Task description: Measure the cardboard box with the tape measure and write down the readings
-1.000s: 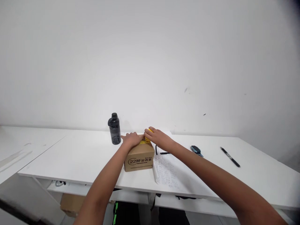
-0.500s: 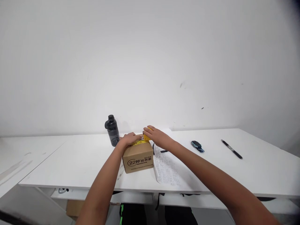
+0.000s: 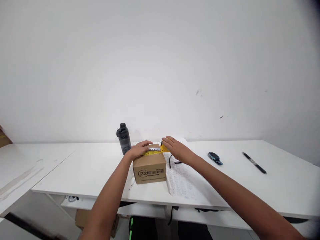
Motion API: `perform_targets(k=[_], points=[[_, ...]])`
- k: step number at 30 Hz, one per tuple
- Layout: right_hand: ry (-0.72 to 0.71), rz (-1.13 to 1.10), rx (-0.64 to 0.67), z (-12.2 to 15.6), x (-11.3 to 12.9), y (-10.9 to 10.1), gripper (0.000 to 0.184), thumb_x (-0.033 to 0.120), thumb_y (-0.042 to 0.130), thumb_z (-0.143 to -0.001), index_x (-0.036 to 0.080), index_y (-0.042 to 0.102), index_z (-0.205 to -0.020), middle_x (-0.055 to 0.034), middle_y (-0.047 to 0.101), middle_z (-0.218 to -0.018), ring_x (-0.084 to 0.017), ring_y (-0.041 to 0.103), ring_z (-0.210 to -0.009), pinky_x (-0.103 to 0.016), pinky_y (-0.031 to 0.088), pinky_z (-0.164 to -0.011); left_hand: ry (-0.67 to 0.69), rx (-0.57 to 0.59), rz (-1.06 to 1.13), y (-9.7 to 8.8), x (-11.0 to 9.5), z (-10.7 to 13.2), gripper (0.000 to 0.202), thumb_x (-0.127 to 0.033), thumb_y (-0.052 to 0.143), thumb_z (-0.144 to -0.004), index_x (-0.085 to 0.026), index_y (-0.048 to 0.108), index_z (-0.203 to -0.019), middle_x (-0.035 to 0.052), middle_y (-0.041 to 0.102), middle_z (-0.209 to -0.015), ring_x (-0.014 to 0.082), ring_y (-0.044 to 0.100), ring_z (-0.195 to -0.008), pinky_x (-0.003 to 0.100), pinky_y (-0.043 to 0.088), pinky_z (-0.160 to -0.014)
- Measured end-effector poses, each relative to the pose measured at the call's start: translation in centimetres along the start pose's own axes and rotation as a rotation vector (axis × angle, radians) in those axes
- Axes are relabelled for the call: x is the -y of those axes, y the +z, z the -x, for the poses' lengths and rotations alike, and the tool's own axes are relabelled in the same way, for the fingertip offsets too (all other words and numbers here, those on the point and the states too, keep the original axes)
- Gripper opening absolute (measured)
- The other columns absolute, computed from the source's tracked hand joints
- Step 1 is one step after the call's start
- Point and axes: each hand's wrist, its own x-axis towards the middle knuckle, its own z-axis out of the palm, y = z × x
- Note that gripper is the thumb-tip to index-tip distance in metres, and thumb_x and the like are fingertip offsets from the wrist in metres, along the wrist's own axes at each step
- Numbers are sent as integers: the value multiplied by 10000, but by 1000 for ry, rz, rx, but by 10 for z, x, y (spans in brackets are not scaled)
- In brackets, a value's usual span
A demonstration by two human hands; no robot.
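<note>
A brown cardboard box with dark printing sits on the white table in front of me. Across its top, just above a yellow tape strip, runs the white numbered blade of a tape measure. My right hand grips the yellow tape measure case at the box's right top edge. At the left side of the top, my left hand pinches the end of the blade, and its fingers cover that end.
Behind my left hand stands a dark water bottle. Sheets of written paper lie right of the box, with a black pen on them. Farther right are a small dark teal object and a black pen-like stick.
My right hand has moved the tape measure case to the right, away from my left hand. A length of numbered blade now shows between them. The view has shifted slightly.
</note>
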Motion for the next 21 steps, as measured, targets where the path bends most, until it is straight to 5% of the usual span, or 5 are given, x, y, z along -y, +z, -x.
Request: perform_targets(k=[6, 13, 21], points=[[45, -20, -1, 19, -7, 11, 824, -151, 438, -617, 150, 341, -1378, -153, 423, -1411, -320, 306, -1364, -508, 459, -1003, 71, -61, -210, 8, -4, 11, 295, -350, 448, -824, -319, 721, -932, -10, 603, -1276, 293, 463, -1231, 474, 172, -1103], [68, 4, 16, 9, 4, -2, 794, -164, 397, -624, 169, 375, -1345, -144, 456, -1384, -314, 339, -1352, -486, 493, -966, 106, -212, -553, 17, -13, 16, 257, -341, 397, -842, -223, 623, -819, 85, 645, -1046, 296, 476, -1070, 482, 261, -965], [6, 22, 80, 4, 10, -11, 839, -137, 532, -616, 182, 338, -1367, -147, 411, -1418, -309, 305, -1367, -452, 468, -984, 178, -123, -585, -7, -29, 18, 356, -510, 503, -789, -208, 580, -618, 93, 617, -935, 298, 479, -990, 432, 287, -915]])
